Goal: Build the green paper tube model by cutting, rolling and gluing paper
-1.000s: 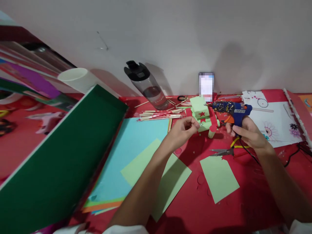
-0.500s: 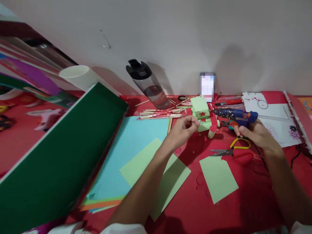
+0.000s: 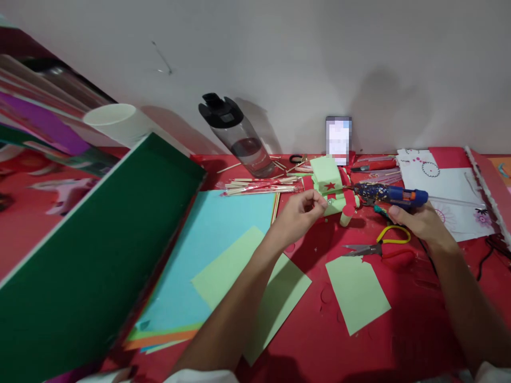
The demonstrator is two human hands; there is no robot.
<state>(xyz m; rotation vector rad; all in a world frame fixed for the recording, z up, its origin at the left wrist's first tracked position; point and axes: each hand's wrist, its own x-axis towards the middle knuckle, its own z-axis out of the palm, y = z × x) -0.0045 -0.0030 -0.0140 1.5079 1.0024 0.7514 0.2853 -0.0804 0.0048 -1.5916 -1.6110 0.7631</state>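
A blue glue gun [image 3: 389, 194] with a clear glue stick out of its back is gripped in my right hand [image 3: 423, 223], its nozzle pointing left. The nozzle reaches the side of a light green and red paper model [image 3: 325, 175] with a red star on its front. My left hand [image 3: 303, 213] is closed at the model's lower left, thumb and fingertips pinched together. What the pinch holds, if anything, is too small to make out. A small paper roll [image 3: 347, 215] with a red end stands in front of the model.
Scissors [image 3: 373, 249] with yellow and red handles lie before a cut green sheet [image 3: 358, 295]. Behind are wooden sticks [image 3: 259, 186], a water bottle [image 3: 243, 141] and a phone [image 3: 338, 139]. A green board [image 3: 99, 255] leans over blue paper [image 3: 227, 213] at left.
My right hand has tilted the glue gun flatter and shifted it slightly right. My left hand keeps its pinch at the same place. The camera view has turned a little.
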